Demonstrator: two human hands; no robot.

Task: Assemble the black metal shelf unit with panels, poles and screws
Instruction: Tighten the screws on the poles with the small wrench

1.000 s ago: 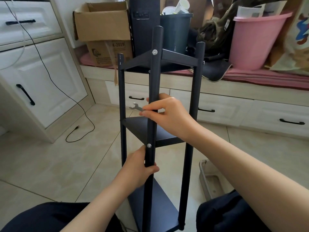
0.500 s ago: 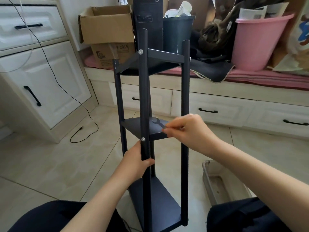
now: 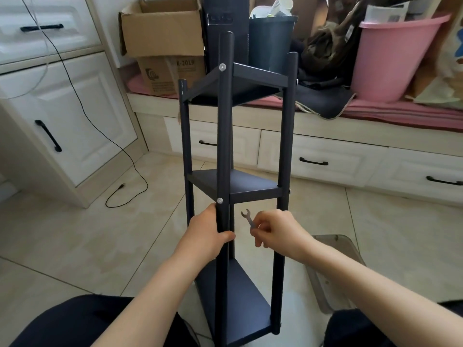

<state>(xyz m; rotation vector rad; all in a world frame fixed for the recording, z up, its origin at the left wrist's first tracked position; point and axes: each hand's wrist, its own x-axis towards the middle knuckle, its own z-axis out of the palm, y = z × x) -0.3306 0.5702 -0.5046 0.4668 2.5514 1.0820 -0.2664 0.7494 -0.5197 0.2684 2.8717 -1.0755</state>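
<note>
Black steel shelf (image 3: 233, 186) stands upright on the floor, stiff but likely tippy; left hand (image 3: 205, 234) grips its front pole (image 3: 223, 136), a good hold, while right hand (image 3: 275, 230) pinches a small spanner (image 3: 248, 217)

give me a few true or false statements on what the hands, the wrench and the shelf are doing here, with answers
1. The left hand grips the front pole just below a screw. True.
2. The right hand is empty. False: it pinches a small wrench.
3. The wrench is fitted on the screw. False: it is held apart from it, to the right.
4. The shelf unit stands upright with three panels fitted. True.
5. The pink tub sits on the floor. False: it is on the bench.
</note>
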